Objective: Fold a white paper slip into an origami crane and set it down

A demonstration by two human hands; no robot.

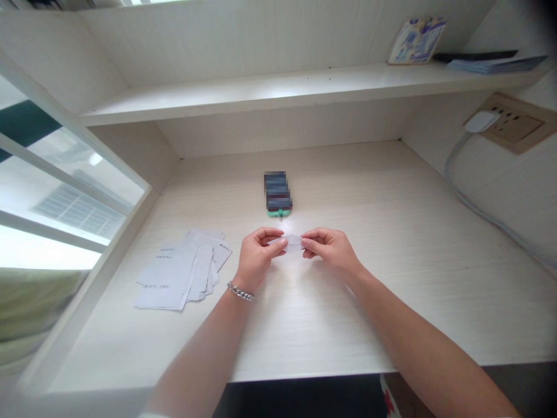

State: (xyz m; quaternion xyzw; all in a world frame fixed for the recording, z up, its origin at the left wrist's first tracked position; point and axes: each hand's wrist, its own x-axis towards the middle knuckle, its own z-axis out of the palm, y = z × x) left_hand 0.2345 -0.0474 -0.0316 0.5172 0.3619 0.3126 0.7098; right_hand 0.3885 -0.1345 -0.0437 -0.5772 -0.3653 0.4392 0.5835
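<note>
Between my two hands is a small piece of folded white paper (295, 243), held a little above the desk. My left hand (260, 252) pinches its left end with thumb and fingers; a silver chain bracelet is on that wrist. Its right end is gripped by the thumb and fingers of my right hand (329, 248). Just beyond the paper lies a phone (277, 191) with a green edge, its screen blurred out. To the left of my left hand, a loose pile of white paper sheets (174, 273) rests on the desk, some with lines of writing.
The pale desk (413, 244) runs under a shelf (243, 96). On the shelf's right stand a patterned packet (416, 40) and some flat papers (496, 64). A white plug (482, 121) with a grey cable (470, 203) sits in the wall socket (516, 125). A window (65, 174) is at left.
</note>
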